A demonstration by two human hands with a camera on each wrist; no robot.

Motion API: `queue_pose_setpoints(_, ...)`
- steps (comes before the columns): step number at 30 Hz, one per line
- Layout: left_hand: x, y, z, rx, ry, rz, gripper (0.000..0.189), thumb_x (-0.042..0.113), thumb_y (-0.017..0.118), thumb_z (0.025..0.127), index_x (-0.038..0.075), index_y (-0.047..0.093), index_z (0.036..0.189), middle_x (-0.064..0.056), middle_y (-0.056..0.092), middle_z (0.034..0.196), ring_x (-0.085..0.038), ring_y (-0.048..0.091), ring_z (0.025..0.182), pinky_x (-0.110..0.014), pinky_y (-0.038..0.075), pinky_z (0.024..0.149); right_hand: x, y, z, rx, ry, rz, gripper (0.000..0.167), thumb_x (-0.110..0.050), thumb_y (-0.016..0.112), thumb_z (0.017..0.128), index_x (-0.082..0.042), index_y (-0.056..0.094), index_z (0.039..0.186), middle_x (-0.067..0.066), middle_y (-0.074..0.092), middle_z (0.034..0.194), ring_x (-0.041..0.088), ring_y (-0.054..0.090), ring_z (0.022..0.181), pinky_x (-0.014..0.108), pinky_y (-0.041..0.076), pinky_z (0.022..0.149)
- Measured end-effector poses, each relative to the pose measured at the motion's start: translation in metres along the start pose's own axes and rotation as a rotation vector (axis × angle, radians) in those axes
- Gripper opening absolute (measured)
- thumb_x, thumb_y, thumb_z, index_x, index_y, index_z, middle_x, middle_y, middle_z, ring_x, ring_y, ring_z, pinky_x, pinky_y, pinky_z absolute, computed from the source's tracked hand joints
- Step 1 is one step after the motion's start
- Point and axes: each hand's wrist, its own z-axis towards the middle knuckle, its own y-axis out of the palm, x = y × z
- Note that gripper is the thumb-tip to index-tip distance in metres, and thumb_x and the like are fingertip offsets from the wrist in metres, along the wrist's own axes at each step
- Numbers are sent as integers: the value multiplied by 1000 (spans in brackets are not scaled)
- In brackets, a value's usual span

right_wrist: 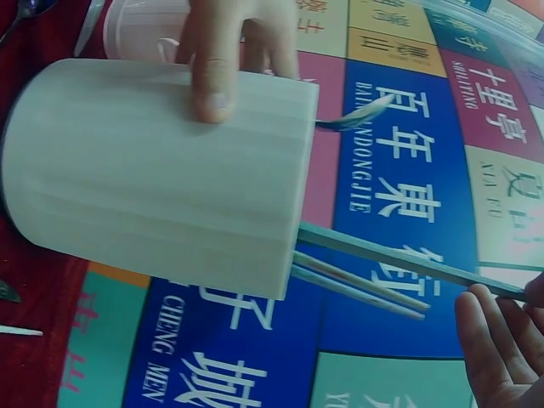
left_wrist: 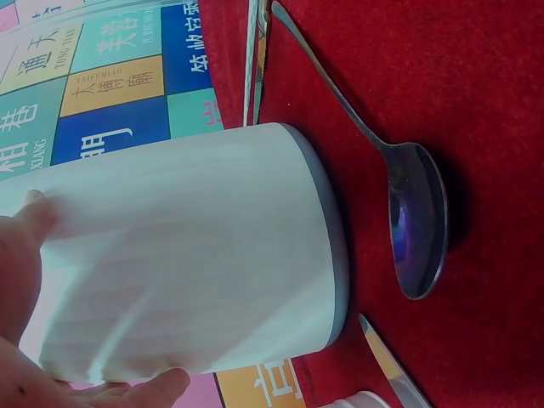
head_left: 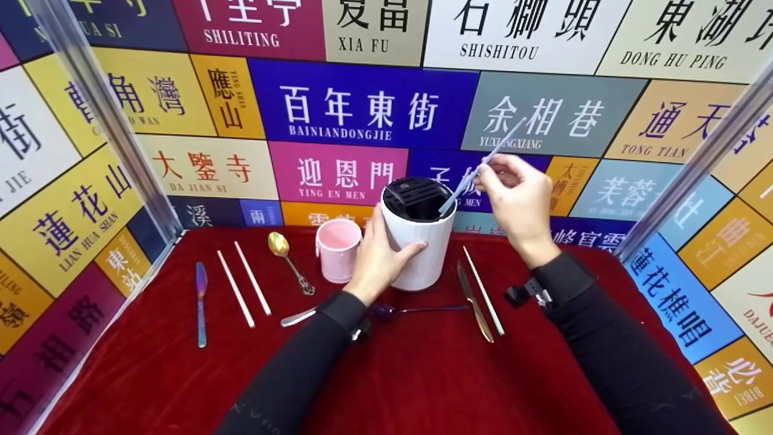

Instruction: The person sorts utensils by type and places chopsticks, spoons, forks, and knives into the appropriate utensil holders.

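Observation:
A white utensil holder (head_left: 421, 260) with a black slotted insert (head_left: 416, 193) stands tilted near the back of the red cloth. My left hand (head_left: 381, 257) grips its side, thumb across the front. Up at the right of the opening, my right hand (head_left: 513, 190) pinches a pale blue chopstick (head_left: 462, 190), whose lower end reaches the insert. In the right wrist view, two thin sticks (right_wrist: 365, 289) poke out beside the held chopstick (right_wrist: 391, 255), and a curved utensil end (right_wrist: 357, 117) shows at the other side of the rim.
A pink cup (head_left: 339, 254) stands left of the holder. Leftward lie a gold spoon (head_left: 287, 257), two pale chopsticks (head_left: 244, 284) and a bluish knife (head_left: 201, 302). In front is a dark spoon (left_wrist: 416, 225); to the right are a gold knife (head_left: 475, 308) and another chopstick (head_left: 484, 293).

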Motion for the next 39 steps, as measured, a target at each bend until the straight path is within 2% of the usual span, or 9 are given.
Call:
queue_pose_setpoints(6, 0, 0, -2, 2, 8, -7, 123, 57, 91, 87, 16, 19, 178, -18, 45, 172, -37, 55, 152, -54, 46, 128, 18, 6, -5, -27, 6, -33, 19, -8, 77, 102, 5, 81, 114, 27, 83, 104, 16, 82, 77, 27, 67, 74)
queue_pose_setpoints(14, 0, 1, -1, -2, 2, -1, 124, 58, 91, 87, 17, 18, 178, -18, 43, 173, -38, 54, 153, -54, 46, 128, 38, 12, -10, -47, -23, -174, 17, -9, 79, 100, 3, 83, 111, 17, 85, 98, 4, 75, 73, 14, 61, 70)
queue_pose_setpoints(22, -2, 3, 1, 0, 11, -5, 124, 57, 91, 87, 18, 17, 178, -18, 44, 173, -37, 55, 152, -54, 46, 128, 48, 16, -16, -86, -6, -302, 17, -17, 80, 99, -5, 86, 109, 11, 85, 95, 6, 73, 76, 12, 56, 68)
queue_pose_setpoints(27, -3, 2, 0, -1, 19, -20, 125, 59, 90, 87, 17, 16, 178, -20, 43, 173, -39, 53, 153, -56, 44, 129, 51, 16, -21, -110, 19, -325, 17, -21, 80, 100, -8, 87, 109, 8, 85, 91, 9, 74, 75, 13, 56, 65)
queue_pose_setpoints(28, -13, 8, 5, 11, 38, -30, 126, 63, 89, 86, 18, 16, 178, -19, 43, 173, -37, 54, 153, -54, 45, 129, 52, 16, -23, -117, 25, -328, 17, -22, 79, 100, -8, 87, 108, 7, 85, 89, 9, 74, 74, 13, 56, 64)
queue_pose_setpoints(29, -13, 8, 5, 14, 40, -29, 126, 65, 89, 86, 18, 17, 178, -20, 43, 173, -38, 54, 153, -55, 45, 129, 53, 16, -24, -123, 29, -333, 17, -21, 79, 100, -8, 87, 108, 7, 85, 88, 9, 74, 73, 13, 57, 64)
queue_pose_setpoints(34, -14, 9, 5, 19, 39, -6, 125, 63, 89, 86, 16, 18, 178, -20, 45, 171, -39, 55, 152, -55, 46, 128, 59, 13, -30, -156, 57, -337, 19, -19, 77, 100, -4, 86, 108, 8, 85, 87, 7, 75, 72, 13, 58, 64)
queue_pose_setpoints(35, -4, 3, 0, 7, 19, 9, 123, 58, 90, 87, 15, 18, 178, -21, 45, 171, -41, 55, 151, -58, 46, 127, 61, 12, -31, -160, 63, -334, 19, -18, 77, 100, -3, 86, 108, 9, 85, 88, 7, 75, 72, 13, 59, 65)
queue_pose_setpoints(39, -4, 3, 1, 1, 6, 30, 124, 58, 90, 87, 16, 17, 178, -19, 46, 171, -39, 56, 151, -55, 47, 127, 63, 9, -32, -169, 82, -316, 19, -18, 77, 101, -3, 86, 109, 10, 85, 90, 11, 77, 72, 15, 60, 65)
